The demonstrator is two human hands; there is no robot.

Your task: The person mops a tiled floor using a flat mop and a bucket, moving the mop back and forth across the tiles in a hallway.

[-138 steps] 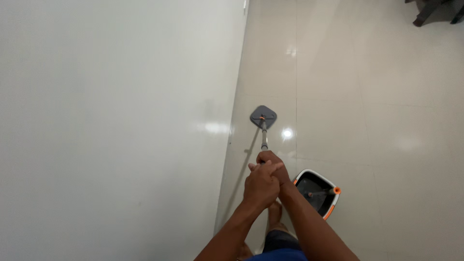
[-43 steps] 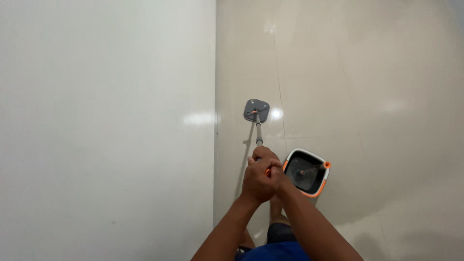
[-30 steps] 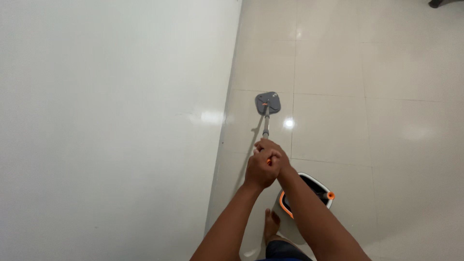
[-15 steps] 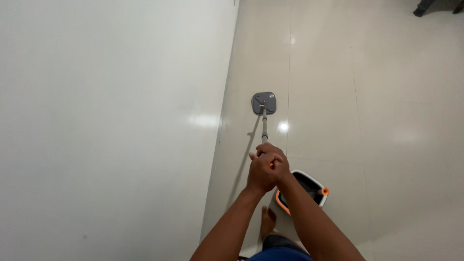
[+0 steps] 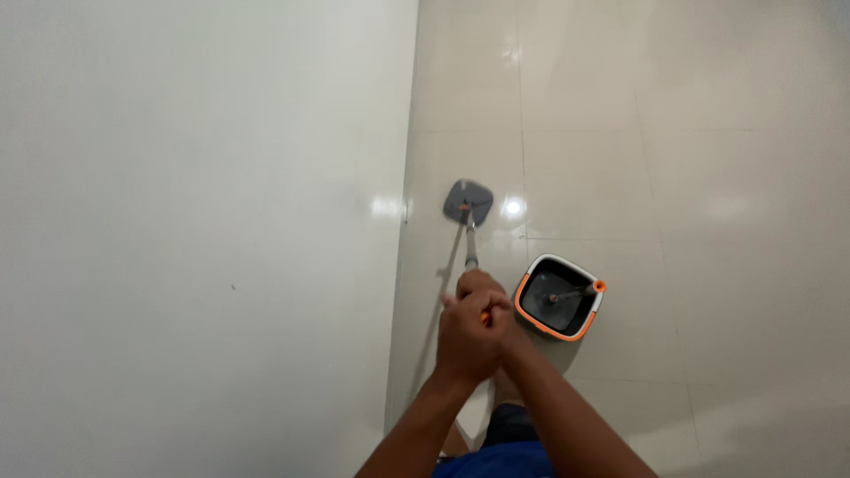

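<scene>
Grey and flat, the square mop head [image 5: 467, 202] lies on the glossy cream floor tiles [image 5: 708, 159] just left of centre in the frame, close beside the smooth white wall [image 5: 195, 221] that fills the left half. My left hand [image 5: 467, 341] and my right hand [image 5: 485, 296] are stacked at lower centre, fingers curled tight round the thin metal mop pole [image 5: 470, 248]. The squarish bucket [image 5: 560, 297], white-rimmed with orange trim and a dark inside, stands just right of my hands.

Both hands, left [image 5: 467, 341] over right [image 5: 485, 296], clasped, forearms extended forward.
</scene>
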